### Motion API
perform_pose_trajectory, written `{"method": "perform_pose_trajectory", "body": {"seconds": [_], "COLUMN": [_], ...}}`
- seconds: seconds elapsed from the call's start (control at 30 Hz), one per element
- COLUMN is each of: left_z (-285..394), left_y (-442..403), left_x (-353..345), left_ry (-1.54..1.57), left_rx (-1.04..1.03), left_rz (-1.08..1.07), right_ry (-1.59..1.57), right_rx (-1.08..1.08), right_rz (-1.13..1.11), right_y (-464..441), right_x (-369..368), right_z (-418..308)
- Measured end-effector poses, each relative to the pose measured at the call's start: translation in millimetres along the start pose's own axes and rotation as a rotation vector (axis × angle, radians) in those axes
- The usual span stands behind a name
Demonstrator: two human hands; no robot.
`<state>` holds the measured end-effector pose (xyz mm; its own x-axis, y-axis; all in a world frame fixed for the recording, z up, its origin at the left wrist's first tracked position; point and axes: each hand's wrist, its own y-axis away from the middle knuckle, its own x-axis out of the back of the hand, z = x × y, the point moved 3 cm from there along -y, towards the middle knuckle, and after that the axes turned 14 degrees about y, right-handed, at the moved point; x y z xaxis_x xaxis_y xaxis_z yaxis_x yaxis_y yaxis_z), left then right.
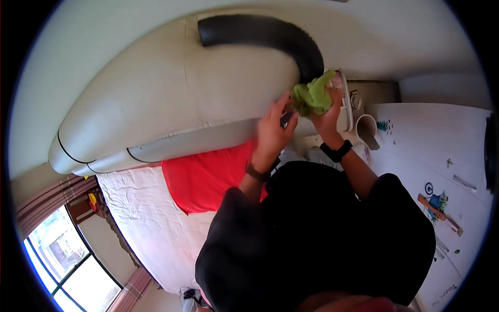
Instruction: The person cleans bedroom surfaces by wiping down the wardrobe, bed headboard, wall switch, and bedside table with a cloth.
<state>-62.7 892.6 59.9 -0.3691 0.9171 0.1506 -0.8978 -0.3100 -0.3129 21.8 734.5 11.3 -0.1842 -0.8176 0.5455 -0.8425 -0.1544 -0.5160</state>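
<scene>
A crumpled green cloth (313, 96) is bunched up in my right hand (327, 117), whose fingers are closed round it. The wrist behind it wears a black watch. Close by on the left, my left hand (274, 129) has curled fingers beside the cloth's edge. A small dark thing shows between its thumb and fingers; I cannot make out what it is. Both hands are in front of the padded cream headboard (140, 88). A dark curved trim (260, 30) runs along the headboard, and its lower end passes behind the cloth.
A red cloth (208, 177) covers part of the white bed (135, 203). Right of my hands are a pale cup-like container (366, 126) and a white cabinet (416, 156) with stickers. A window (67, 260) is at the lower left.
</scene>
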Motion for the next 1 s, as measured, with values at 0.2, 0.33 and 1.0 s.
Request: {"method": "perform_pose_trajectory", "body": {"seconds": [0.2, 0.33, 1.0], "left_z": [-4.7, 10.8, 182.5], "left_y": [-7.7, -5.7, -194.5], "left_x": [-30.3, -35.6, -184.9], "left_ry": [-0.356, -0.245, -0.184], "left_rx": [0.000, -0.010, -0.427], "left_rz": [-0.247, -0.172, 0.137], "right_ry": [-0.003, -0.068, -0.162], "right_rx": [-0.028, -0.040, 0.297], "right_rz": [-0.166, -0.309, 0.153], "right_y": [51.4, 13.2, -254.0], "right_x": [-7.7, 12.6, 177.0], "right_z": [30.8, 17.5, 1.2]}}
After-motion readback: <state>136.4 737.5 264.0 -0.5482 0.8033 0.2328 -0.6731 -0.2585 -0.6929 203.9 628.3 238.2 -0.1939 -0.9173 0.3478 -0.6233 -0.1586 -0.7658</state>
